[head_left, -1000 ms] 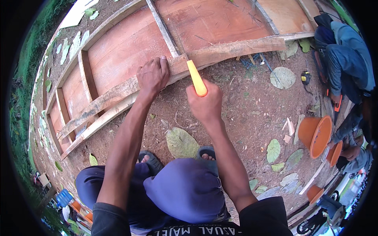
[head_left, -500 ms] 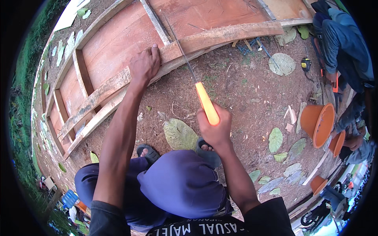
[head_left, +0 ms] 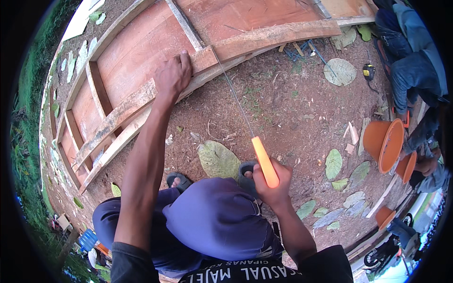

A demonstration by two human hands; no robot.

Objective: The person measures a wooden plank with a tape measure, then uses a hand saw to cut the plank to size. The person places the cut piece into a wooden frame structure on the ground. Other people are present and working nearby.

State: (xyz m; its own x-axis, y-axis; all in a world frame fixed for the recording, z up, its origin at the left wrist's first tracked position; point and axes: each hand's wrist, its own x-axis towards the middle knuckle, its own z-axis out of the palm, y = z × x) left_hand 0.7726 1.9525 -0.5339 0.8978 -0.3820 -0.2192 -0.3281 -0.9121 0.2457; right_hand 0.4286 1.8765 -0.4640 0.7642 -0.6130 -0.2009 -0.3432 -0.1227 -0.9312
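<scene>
My right hand (head_left: 275, 185) is closed round the orange handle of a handsaw (head_left: 239, 106), pulled back close to my right knee. The saw's thin blade slants up and left, its far end in a cut across a wooden plank (head_left: 278, 37). My left hand (head_left: 173, 73) presses on that same plank just left of the blade, fingers wrapped over its far edge. The plank lies along the near side of a wooden frame (head_left: 96, 87) backed by reddish-brown plywood (head_left: 141, 45). A second timber shows just under the plank's near edge.
On the dirt around my sandals lie large dry leaves (head_left: 218, 159). To the right are a yellow-and-black tape measure (head_left: 368, 71), orange buckets (head_left: 377, 139) and wood scraps (head_left: 353, 133). Another person (head_left: 415, 52) crouches at the upper right. Blue strings (head_left: 321, 57) lie beneath the plank.
My right hand has drawn the saw back toward my body, so more blade shows on the near side of the plank. The left hand stays on the wood.
</scene>
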